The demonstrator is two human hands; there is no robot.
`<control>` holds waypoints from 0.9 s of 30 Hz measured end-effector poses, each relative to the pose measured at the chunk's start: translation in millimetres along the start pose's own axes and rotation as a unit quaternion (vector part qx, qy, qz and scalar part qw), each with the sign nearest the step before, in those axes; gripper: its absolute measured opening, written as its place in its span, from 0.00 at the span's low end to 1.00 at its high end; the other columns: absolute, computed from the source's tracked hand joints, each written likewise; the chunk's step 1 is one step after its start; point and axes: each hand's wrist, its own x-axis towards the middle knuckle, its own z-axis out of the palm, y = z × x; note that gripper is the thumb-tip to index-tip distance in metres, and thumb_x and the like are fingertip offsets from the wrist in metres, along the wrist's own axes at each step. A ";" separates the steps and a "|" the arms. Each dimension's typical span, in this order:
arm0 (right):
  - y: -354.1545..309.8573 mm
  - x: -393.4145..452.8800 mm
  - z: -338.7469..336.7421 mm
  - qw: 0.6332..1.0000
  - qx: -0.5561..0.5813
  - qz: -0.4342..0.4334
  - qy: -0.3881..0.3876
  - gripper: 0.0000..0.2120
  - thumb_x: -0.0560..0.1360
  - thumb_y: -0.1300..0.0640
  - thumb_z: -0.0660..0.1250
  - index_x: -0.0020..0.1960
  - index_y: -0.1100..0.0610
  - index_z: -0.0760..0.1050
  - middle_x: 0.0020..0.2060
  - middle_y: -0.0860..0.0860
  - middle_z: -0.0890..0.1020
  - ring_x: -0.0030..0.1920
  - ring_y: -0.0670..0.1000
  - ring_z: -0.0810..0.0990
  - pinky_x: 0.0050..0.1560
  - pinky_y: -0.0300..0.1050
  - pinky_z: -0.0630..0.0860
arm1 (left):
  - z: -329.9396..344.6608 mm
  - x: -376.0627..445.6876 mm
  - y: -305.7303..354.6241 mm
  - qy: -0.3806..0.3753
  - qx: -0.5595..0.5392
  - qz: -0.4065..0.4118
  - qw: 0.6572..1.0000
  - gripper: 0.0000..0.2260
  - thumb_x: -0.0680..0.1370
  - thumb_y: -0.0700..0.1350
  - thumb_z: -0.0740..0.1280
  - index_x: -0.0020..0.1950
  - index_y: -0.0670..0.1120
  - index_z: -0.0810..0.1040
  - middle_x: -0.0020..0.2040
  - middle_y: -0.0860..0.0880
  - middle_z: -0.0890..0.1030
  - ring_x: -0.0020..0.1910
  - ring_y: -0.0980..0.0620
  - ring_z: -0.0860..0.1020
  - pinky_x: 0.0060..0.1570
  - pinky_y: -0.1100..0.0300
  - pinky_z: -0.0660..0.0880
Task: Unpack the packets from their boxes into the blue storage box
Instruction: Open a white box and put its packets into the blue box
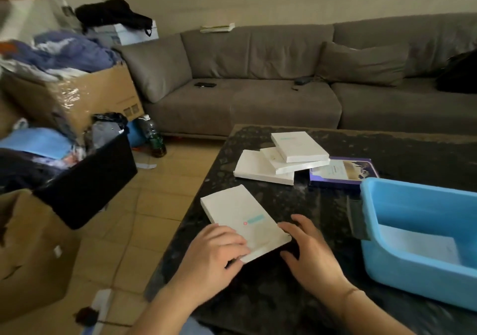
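- Where the dark bench (335, 296) nears us, a white box (238, 213) lies flat; its teal label is too blurred to read.
- Our left hand (214, 254) curls its fingers over the box's near corner; our right hand (309, 252) rests spread fingers against its right edge.
- At one o'clock lie three stacked white boxes (284, 161) and a purple box (343, 172), print illegible.
- At three o'clock the blue storage box (413, 278) holds a white packet (418, 247).

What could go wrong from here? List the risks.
1. The white box under the left hand and right hand lies at the dark table's left edge; tugging it open could tip it to the floor.
2. The fanned stack of three white boxes could slide if bumped.
3. The blue storage box runs past the frame's right side; its footing there is unseen.
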 end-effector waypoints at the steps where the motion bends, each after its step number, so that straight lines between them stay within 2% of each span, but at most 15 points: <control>1: -0.4 2.1 -1.4 1.000 0.001 -0.014 0.000 0.24 0.75 0.53 0.71 0.69 0.43 0.70 0.72 0.42 0.64 0.73 0.46 0.64 0.72 0.42 0.66 | -2.7 -0.6 1.0 0.029 -0.012 -0.006 0.999 0.10 0.74 0.50 0.71 0.54 0.54 0.85 0.53 0.61 0.83 0.56 0.62 0.77 0.58 0.58 0.76; 3: -3.2 3.9 -9.2 0.996 0.063 -0.056 0.025 0.18 0.74 0.56 0.73 0.62 0.43 0.77 0.62 0.40 0.74 0.64 0.41 0.73 0.67 0.42 0.72 | -10.9 -0.9 5.1 0.102 -0.075 -0.039 0.991 0.10 0.75 0.50 0.67 0.53 0.52 0.85 0.51 0.59 0.84 0.54 0.63 0.79 0.54 0.58 0.79; 4: -6.9 2.9 -17.4 0.990 0.118 -0.065 0.044 0.17 0.73 0.58 0.73 0.58 0.43 0.77 0.57 0.38 0.78 0.57 0.39 0.77 0.62 0.41 0.76 | -17.8 0.1 8.7 0.142 -0.125 -0.060 0.980 0.10 0.76 0.50 0.67 0.53 0.51 0.85 0.50 0.59 0.84 0.53 0.63 0.80 0.52 0.58 0.80; 6: -19.1 -0.9 -38.9 0.966 0.243 -0.057 0.070 0.17 0.74 0.61 0.72 0.56 0.42 0.78 0.48 0.41 0.83 0.50 0.42 0.82 0.51 0.38 0.80 | -36.6 4.3 18.0 0.204 -0.232 -0.101 0.946 0.09 0.76 0.50 0.67 0.51 0.51 0.84 0.47 0.60 0.84 0.49 0.61 0.82 0.45 0.62 0.80; 8: -34.6 -6.7 -62.4 0.929 0.351 -0.084 0.082 0.13 0.76 0.58 0.68 0.57 0.42 0.79 0.50 0.44 0.83 0.51 0.45 0.82 0.49 0.38 0.80 | -57.4 10.6 28.8 0.244 -0.297 -0.134 0.913 0.08 0.76 0.53 0.66 0.49 0.54 0.83 0.43 0.57 0.84 0.44 0.57 0.82 0.35 0.64 0.79; 9: -41.8 -9.2 -71.6 0.913 0.384 -0.107 0.085 0.12 0.77 0.56 0.65 0.57 0.43 0.79 0.51 0.45 0.84 0.51 0.45 0.82 0.49 0.37 0.80 | -65.8 14.8 33.5 0.254 -0.321 -0.147 0.901 0.09 0.75 0.55 0.65 0.48 0.54 0.83 0.42 0.54 0.84 0.42 0.55 0.82 0.32 0.61 0.78; 11: -53.3 -11.4 -85.0 0.895 0.417 -0.133 0.082 0.12 0.77 0.54 0.62 0.57 0.46 0.79 0.53 0.47 0.84 0.54 0.47 0.82 0.50 0.39 0.80 | -74.7 23.5 39.0 0.260 -0.358 -0.165 0.882 0.11 0.74 0.57 0.65 0.45 0.52 0.83 0.39 0.51 0.83 0.38 0.53 0.81 0.30 0.57 0.75; 13: -56.5 -10.1 -88.7 0.882 0.450 -0.116 0.073 0.11 0.76 0.53 0.62 0.56 0.50 0.78 0.51 0.49 0.85 0.53 0.49 0.83 0.50 0.44 0.81 | -73.5 29.8 39.5 0.261 -0.357 -0.173 0.880 0.10 0.75 0.55 0.66 0.44 0.52 0.83 0.37 0.53 0.83 0.36 0.56 0.80 0.30 0.66 0.73; 15: -54.5 -9.9 -87.2 0.880 0.461 -0.084 0.072 0.10 0.76 0.50 0.62 0.52 0.49 0.79 0.48 0.49 0.85 0.49 0.49 0.84 0.48 0.46 0.81 | -68.9 32.3 37.7 0.251 -0.347 -0.174 0.887 0.09 0.75 0.56 0.66 0.46 0.53 0.83 0.37 0.56 0.83 0.37 0.58 0.80 0.32 0.70 0.72; 19: -47.6 -13.0 -80.0 0.868 0.491 -0.036 0.061 0.10 0.77 0.52 0.61 0.48 0.49 0.82 0.45 0.51 0.85 0.44 0.50 0.83 0.42 0.43 0.81 | -63.5 32.8 33.3 0.225 -0.357 -0.173 0.890 0.04 0.78 0.52 0.70 0.50 0.55 0.83 0.42 0.57 0.85 0.43 0.56 0.82 0.37 0.67 0.76; 23: -45.3 -7.0 -82.2 0.856 0.512 -0.005 0.071 0.11 0.79 0.61 0.61 0.53 0.56 0.82 0.47 0.52 0.86 0.48 0.53 0.85 0.48 0.46 0.83 | -62.9 37.9 34.4 0.228 -0.343 -0.143 0.900 0.08 0.76 0.57 0.67 0.53 0.63 0.82 0.48 0.61 0.84 0.47 0.58 0.82 0.39 0.70 0.76; 27: -41.1 -2.1 -86.1 0.879 0.459 -0.017 0.127 0.10 0.77 0.62 0.66 0.53 0.50 0.82 0.47 0.45 0.86 0.49 0.46 0.84 0.49 0.37 0.81 | -60.3 44.7 36.1 0.244 -0.320 -0.068 0.913 0.16 0.77 0.60 0.65 0.59 0.54 0.80 0.51 0.67 0.82 0.49 0.61 0.82 0.43 0.72 0.76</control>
